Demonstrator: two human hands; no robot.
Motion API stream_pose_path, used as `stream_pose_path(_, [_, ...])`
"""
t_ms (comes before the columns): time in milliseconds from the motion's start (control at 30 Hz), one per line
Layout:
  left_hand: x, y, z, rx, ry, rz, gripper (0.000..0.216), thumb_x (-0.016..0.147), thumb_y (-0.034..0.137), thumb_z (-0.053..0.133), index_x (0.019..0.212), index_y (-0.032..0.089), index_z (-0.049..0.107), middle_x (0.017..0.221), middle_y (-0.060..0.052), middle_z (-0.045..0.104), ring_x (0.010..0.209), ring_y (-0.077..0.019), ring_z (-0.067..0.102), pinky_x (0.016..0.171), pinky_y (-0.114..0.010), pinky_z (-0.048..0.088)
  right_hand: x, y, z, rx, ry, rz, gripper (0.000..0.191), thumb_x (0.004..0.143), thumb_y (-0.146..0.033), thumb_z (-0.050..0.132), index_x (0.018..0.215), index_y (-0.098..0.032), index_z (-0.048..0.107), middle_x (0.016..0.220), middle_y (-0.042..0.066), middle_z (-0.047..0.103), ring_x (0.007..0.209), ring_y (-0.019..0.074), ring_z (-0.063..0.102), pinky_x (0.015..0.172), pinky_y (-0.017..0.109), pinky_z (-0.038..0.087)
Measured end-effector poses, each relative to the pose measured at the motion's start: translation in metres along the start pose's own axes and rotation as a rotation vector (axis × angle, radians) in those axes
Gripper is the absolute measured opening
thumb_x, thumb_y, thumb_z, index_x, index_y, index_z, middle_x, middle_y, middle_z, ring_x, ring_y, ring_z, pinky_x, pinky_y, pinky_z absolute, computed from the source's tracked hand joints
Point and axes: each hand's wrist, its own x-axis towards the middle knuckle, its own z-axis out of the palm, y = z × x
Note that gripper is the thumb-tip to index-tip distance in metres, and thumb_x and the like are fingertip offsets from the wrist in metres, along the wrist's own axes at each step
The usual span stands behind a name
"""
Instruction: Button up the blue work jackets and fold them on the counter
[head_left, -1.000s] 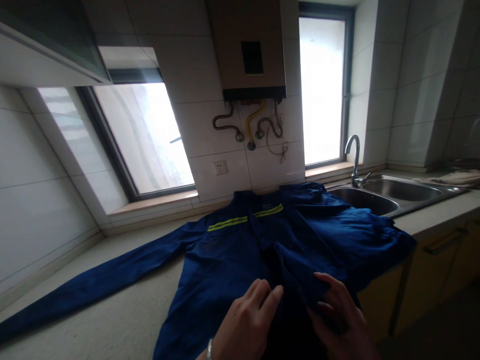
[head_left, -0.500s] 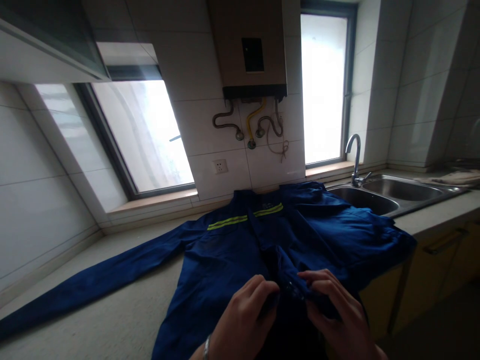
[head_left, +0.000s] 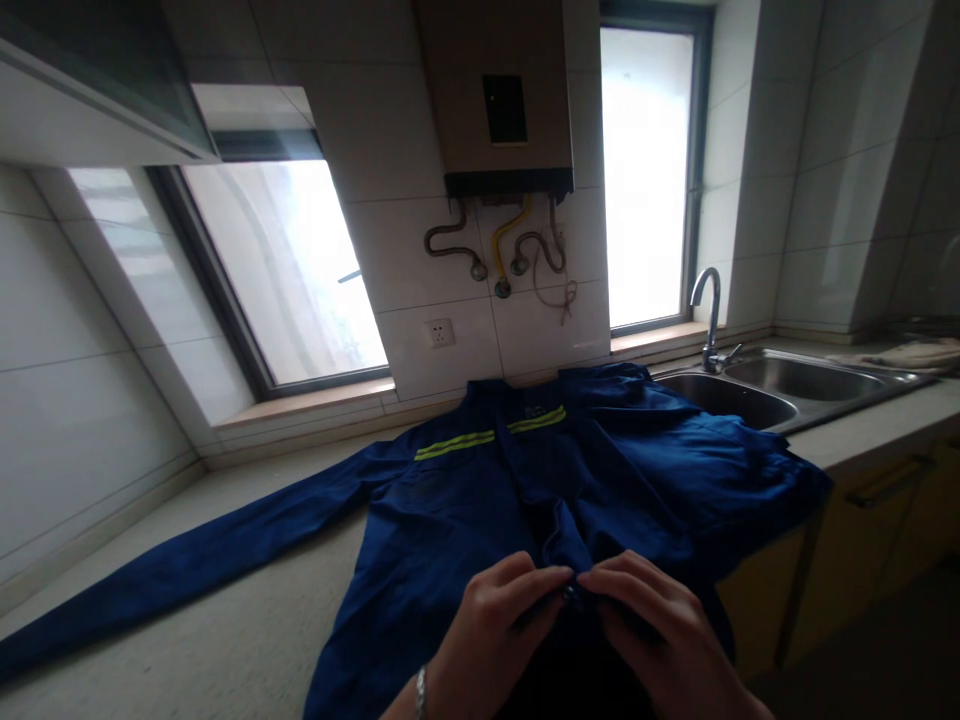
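A dark blue work jacket (head_left: 465, 500) with a yellow-green reflective stripe (head_left: 491, 433) lies spread on the kitchen counter (head_left: 247, 640). One sleeve stretches far to the left. My left hand (head_left: 491, 635) and my right hand (head_left: 660, 635) meet at the jacket's front opening near the lower hem. Both pinch the fabric edges together around a small dark fastener. The fingertips of the two hands nearly touch. A bracelet shows on my left wrist.
A double steel sink (head_left: 772, 390) with a curved tap (head_left: 709, 315) sits at the right, partly covered by the jacket. A wall boiler (head_left: 499, 95) with hoses hangs above. Windows stand left and right. A socket (head_left: 440, 332) is on the tiled wall.
My hands have drawn closer together at the jacket front. The right hand went from lying on the fabric to pinching it against the left hand's fingers.
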Motion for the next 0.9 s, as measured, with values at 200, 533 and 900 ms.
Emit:
stream_pose_path(200, [-0.004, 0.000, 0.007, 0.001, -0.053, -0.023, 0.019, 0.085, 0.016, 0.052, 0.095, 0.022, 0.067, 0.074, 0.000, 0.058, 0.063, -0.0066, 0.054, 0.059, -0.014, 0.043, 0.004, -0.009, -0.001, -0.060, 0.026, -0.073, 0.018, 0.081, -0.013, 0.056, 0.097, -0.020, 0.061, 0.100, 0.006, 0.064, 0.088, 0.0138, 0.062, 0.077, 0.020, 0.053])
stream_pose_path(533, [-0.005, 0.000, 0.006, 0.039, -0.043, -0.006, 0.017, 0.085, 0.017, 0.051, 0.092, 0.022, 0.066, 0.074, 0.001, 0.058, 0.062, -0.0068, 0.054, 0.060, -0.014, 0.044, 0.010, -0.018, -0.005, -0.175, 0.201, -0.300, 0.028, 0.078, -0.006, 0.055, 0.103, -0.013, 0.064, 0.090, 0.009, 0.068, 0.086, 0.0166, 0.064, 0.071, 0.023, 0.056])
stream_pose_path(900, [-0.003, 0.001, 0.005, 0.018, -0.034, 0.009, 0.018, 0.086, 0.019, 0.051, 0.093, 0.022, 0.067, 0.073, 0.000, 0.059, 0.062, -0.0070, 0.055, 0.059, -0.014, 0.045, 0.002, -0.007, 0.006, -0.007, 0.240, -0.268, 0.026, 0.079, -0.002, 0.054, 0.101, -0.013, 0.062, 0.090, 0.009, 0.068, 0.094, 0.0181, 0.063, 0.074, 0.025, 0.056])
